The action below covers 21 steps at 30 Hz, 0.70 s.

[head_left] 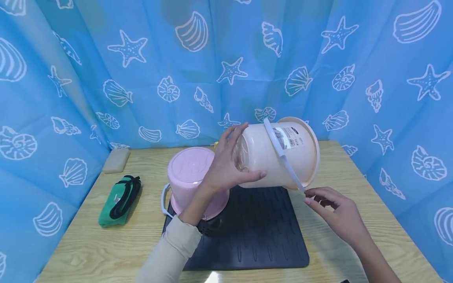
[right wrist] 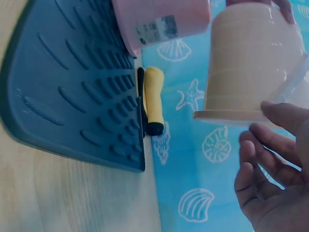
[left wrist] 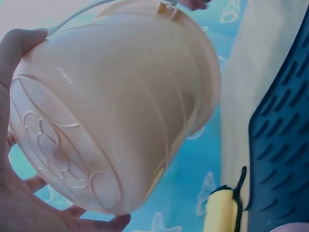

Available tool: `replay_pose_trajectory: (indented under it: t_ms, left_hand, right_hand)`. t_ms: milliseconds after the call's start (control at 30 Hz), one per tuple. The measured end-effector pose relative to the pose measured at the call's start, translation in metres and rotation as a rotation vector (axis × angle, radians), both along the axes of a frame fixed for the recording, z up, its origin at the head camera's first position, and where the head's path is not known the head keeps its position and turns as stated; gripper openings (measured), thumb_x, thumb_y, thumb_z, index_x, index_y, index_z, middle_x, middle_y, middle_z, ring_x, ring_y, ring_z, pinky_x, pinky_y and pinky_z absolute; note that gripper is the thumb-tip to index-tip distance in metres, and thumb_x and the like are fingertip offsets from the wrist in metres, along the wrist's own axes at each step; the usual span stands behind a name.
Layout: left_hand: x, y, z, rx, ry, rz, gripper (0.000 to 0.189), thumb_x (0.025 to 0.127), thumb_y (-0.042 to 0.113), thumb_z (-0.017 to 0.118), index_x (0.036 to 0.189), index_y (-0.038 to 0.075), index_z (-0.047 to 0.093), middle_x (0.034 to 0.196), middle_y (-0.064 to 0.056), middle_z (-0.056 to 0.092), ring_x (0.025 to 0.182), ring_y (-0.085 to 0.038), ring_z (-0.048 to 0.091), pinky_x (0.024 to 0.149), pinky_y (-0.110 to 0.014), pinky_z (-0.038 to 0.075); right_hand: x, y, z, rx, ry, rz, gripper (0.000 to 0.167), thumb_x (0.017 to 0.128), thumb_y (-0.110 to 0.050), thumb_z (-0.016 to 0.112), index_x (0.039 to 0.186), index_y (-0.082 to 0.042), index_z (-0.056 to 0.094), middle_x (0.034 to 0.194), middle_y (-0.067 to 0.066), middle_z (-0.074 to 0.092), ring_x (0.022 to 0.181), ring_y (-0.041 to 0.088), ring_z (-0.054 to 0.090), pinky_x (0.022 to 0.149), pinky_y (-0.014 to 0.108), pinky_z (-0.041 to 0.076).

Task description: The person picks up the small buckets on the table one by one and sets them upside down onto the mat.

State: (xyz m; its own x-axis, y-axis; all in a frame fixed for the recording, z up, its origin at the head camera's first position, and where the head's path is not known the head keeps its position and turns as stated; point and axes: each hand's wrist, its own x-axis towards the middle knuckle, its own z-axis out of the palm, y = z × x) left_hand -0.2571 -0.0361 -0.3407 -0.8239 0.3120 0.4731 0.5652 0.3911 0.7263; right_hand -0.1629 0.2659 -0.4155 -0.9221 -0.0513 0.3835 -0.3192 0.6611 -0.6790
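Note:
A cream bucket [head_left: 297,169] lies on its side in the air above the back of the black mat [head_left: 262,239], its mouth turned right. My left hand [head_left: 226,161] holds it at the base, thumb and fingers spread around the bottom edge; the left wrist view shows the moulded base [left wrist: 58,150] by the palm. With my right hand [head_left: 334,214], I pinch the pale handle [head_left: 274,137] at its lower end, close to the rim. An upside-down pink bucket [head_left: 185,173] stands on the mat's left part, partly behind my left forearm.
A green folded bundle [head_left: 114,204] with black straps lies on the wooden table [head_left: 106,251] at left, a beige block [head_left: 116,160] behind it. Behind the mat lies a yellow roll [right wrist: 154,94]. A black perforated object [head_left: 211,227] shows beneath the pink bucket. Blue curtains [head_left: 233,102] enclose the table.

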Motion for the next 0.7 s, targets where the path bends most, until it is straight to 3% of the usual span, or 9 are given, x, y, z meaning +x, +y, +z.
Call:
replay_pose_trajectory:
  t_ms: [133,300,500,700]
  left_hand:
    - [0.001,-0.006,0.013,-0.037,0.012,-0.011,0.110,0.064,0.045,0.090,0.153,0.050,0.026,0.159,0.006,0.019,0.143,-0.022,0.020,0.102,-0.057,0.040]
    - [0.001,-0.014,0.027,-0.079,0.032,-0.003,0.109,0.063,0.048,0.089,0.154,0.046,0.028,0.159,0.003,0.020,0.144,-0.024,0.019,0.103,-0.062,0.037]
    - [0.002,-0.018,0.036,-0.152,0.047,0.001,0.109,0.064,0.055,0.087,0.154,0.050,0.026,0.162,0.005,0.015,0.148,-0.020,0.013,0.105,-0.064,0.033]
    - [0.005,-0.023,0.040,-0.227,0.033,0.001,0.109,0.063,0.060,0.085,0.153,0.053,0.023,0.163,0.007,0.014,0.148,-0.023,0.014,0.104,-0.066,0.032]
  right_hand:
    - [0.008,-0.007,0.000,0.118,0.065,0.079,0.018,0.090,-0.021,0.077,0.106,-0.028,0.075,0.099,-0.015,0.068,0.081,0.003,0.059,0.066,0.018,0.048]
    - [0.015,-0.019,-0.001,0.223,0.110,0.169,0.023,0.086,-0.018,0.080,0.106,-0.027,0.075,0.102,-0.015,0.067,0.083,0.005,0.060,0.062,0.024,0.051]
    - [0.023,-0.029,-0.010,0.290,0.066,0.254,0.025,0.082,-0.013,0.082,0.105,-0.023,0.075,0.102,-0.013,0.065,0.087,0.009,0.064,0.068,0.027,0.056]
    - [0.027,-0.039,-0.022,0.321,0.046,0.396,0.020,0.086,-0.014,0.080,0.104,-0.016,0.075,0.102,-0.010,0.065,0.090,0.011,0.064,0.072,0.028,0.057]
